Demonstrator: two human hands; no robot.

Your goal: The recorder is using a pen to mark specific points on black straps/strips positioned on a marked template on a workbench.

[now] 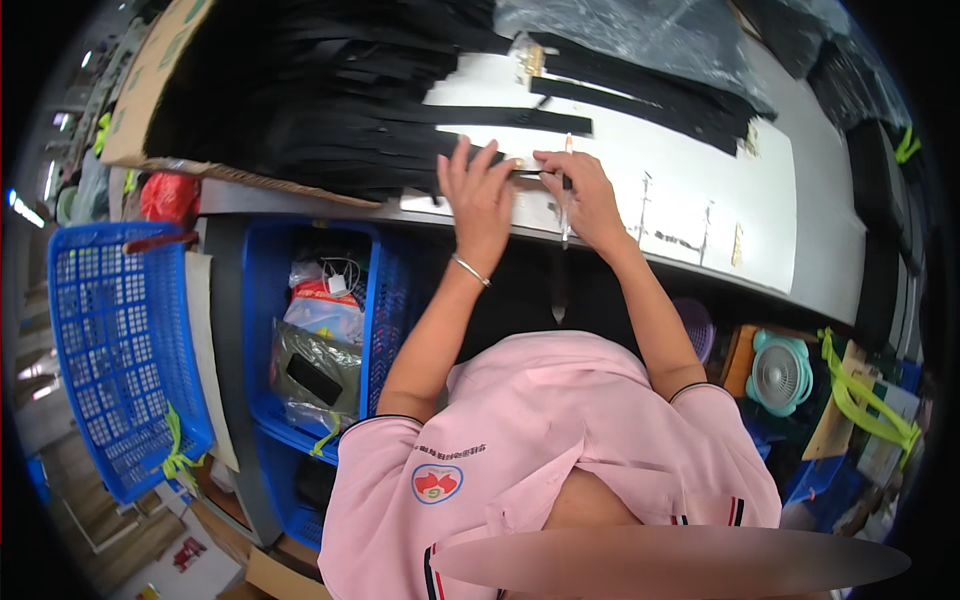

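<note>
My left hand (478, 195) lies over the front of a pile of black fabric strips (390, 145), fingers spread, thumb toward the right. A thin bit of black strip (526, 172) shows between my two hands. My right hand (592, 205) has curled fingers, with thumb and forefinger at the strip's right end. Held in that hand is a slim pen-like tool (569, 146), orange near its upper tip; a long narrow part points down toward my lap. Farther back, one black strip (540, 120) stretches out from the pile across a white board (620, 150).
A cardboard box (130, 130) holds the pile's left side. More bundled strips (640, 95) and clear plastic sheeting (640, 35) lie behind. Blue baskets (120, 350) stand left, one under the table with bags and a phone (313, 379). A small teal fan (781, 373) sits lower right.
</note>
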